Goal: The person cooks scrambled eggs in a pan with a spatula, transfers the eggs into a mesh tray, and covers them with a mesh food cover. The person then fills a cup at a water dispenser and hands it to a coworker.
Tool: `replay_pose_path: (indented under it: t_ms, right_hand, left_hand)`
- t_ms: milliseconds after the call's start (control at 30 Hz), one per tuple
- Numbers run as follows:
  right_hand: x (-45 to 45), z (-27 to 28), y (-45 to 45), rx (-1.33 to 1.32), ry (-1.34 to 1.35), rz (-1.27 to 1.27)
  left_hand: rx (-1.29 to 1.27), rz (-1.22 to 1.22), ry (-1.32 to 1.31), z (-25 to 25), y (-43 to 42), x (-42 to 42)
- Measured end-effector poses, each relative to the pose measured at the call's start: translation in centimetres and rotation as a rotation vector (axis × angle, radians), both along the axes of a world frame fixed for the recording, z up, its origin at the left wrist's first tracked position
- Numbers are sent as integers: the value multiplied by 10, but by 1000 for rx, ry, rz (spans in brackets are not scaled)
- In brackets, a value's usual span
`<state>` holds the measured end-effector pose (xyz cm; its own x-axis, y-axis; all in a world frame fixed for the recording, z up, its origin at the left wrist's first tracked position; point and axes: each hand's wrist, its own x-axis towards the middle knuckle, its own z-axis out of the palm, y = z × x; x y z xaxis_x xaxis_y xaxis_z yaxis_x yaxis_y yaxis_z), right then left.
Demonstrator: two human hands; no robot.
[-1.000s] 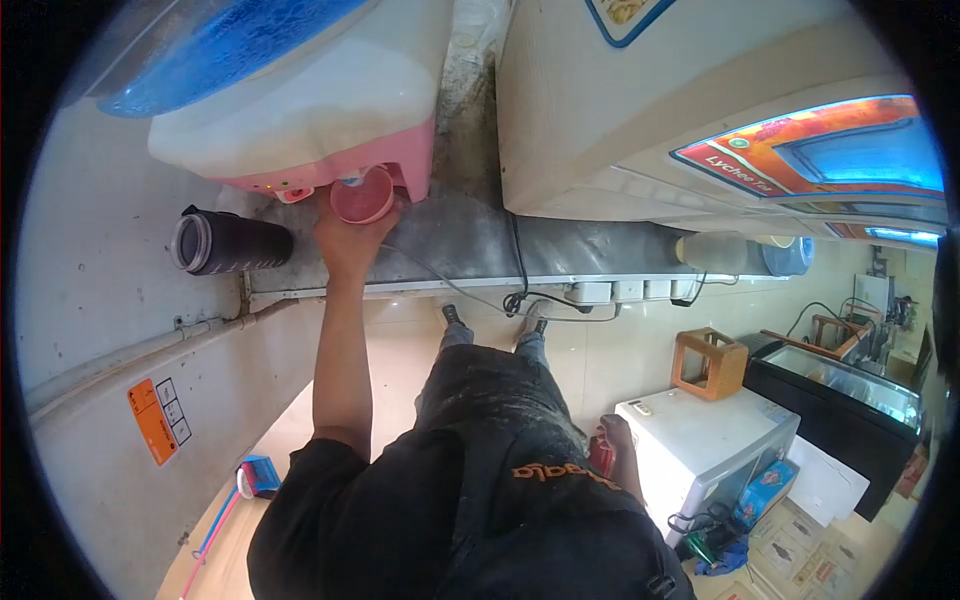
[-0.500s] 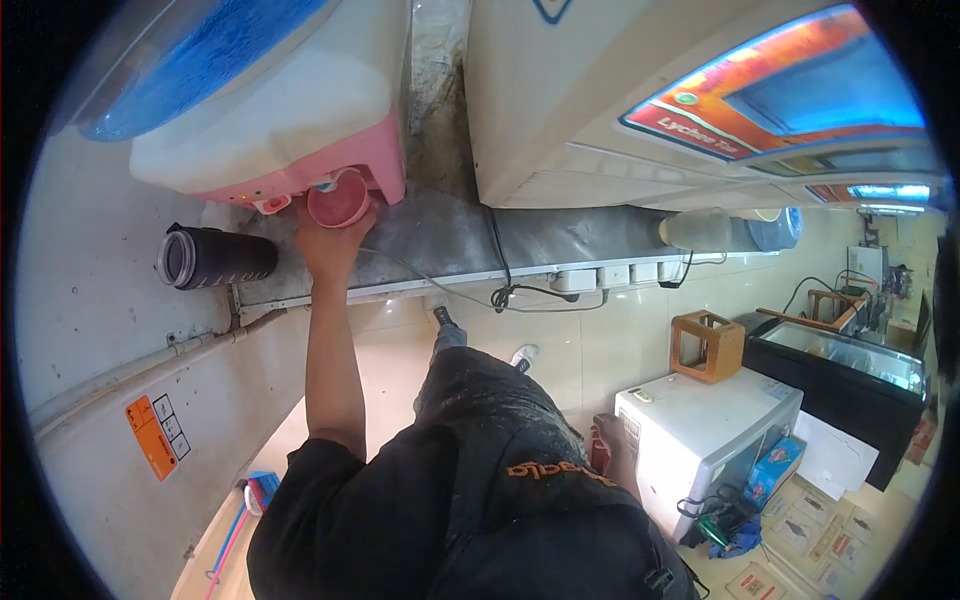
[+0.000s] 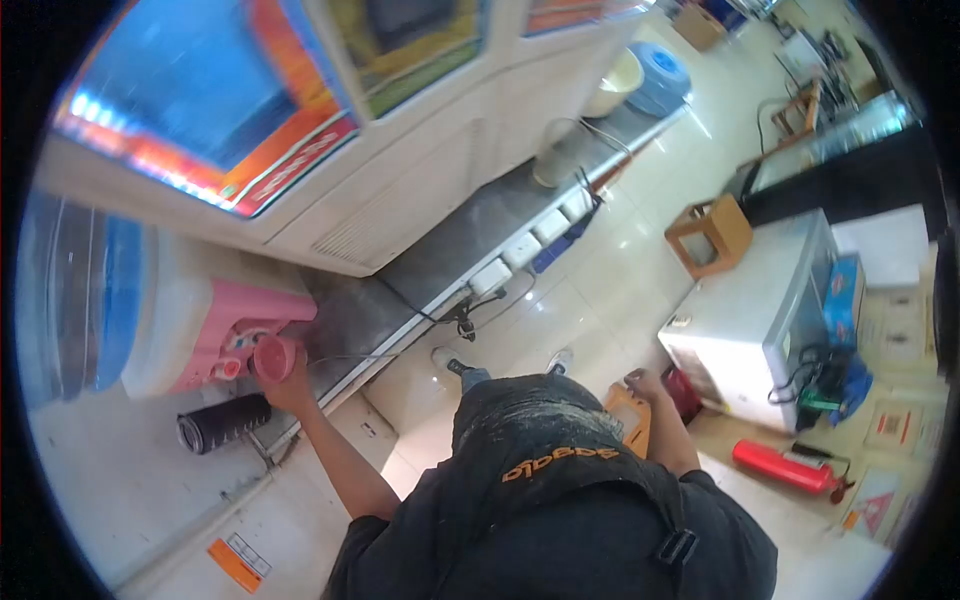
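Observation:
My left hand is closed around a pink cup. The cup's mouth is tilted toward the camera, and it sits at the tap area of a pink and white water dispenser. Below the dispenser a black tumbler lies on its side in the view, close to my left hand. My right hand is low by my right side, with fingers loosely bent and nothing visible in it. An orange-brown wooden object appears just beneath that hand, and whether they touch I cannot tell.
A large drink machine stands on the grey counter, with white sockets along its edge. A cable hangs by my left forearm. To the right are a white cabinet, a wooden crate and a red fire extinguisher.
The head view has swung to the right, showing more of the drink machine and the fire extinguisher. My left hand still holds the pink cup at the dispenser. My right hand now shows more fully.

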<state>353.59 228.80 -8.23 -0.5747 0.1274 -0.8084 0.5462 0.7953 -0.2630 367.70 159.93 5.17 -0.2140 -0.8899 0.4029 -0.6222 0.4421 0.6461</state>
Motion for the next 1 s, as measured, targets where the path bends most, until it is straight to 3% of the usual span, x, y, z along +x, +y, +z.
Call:
replay_pose_path:
  t_ms: [100,400,600,633,700,900,1000]
  right_hand:
    - [12,23,3,45,-52,-56]
    - [51,-35,119,-2,-310,-234]
    - [28,-39,239,-208,-324,-591]
    - [25,-36,259,-190,-307,-640]
    - [-1,-31,284,-169,-266,-722]
    - [-57,-43,350,-224,-125,-557]
    - [-95,-28,345,-260,-76,-662]
  left_hand:
    - [-11,49,-49,1,20,9]
    - [-13,12,5,67,141,-31]
    - [-57,-273,77,115,257,-109]
    - [31,-354,228,123,281,-130]
    - [40,-448,209,159,337,-170]
    - [65,-868,153,230,453,-281]
    - [50,-1087,156,253,501,-339]
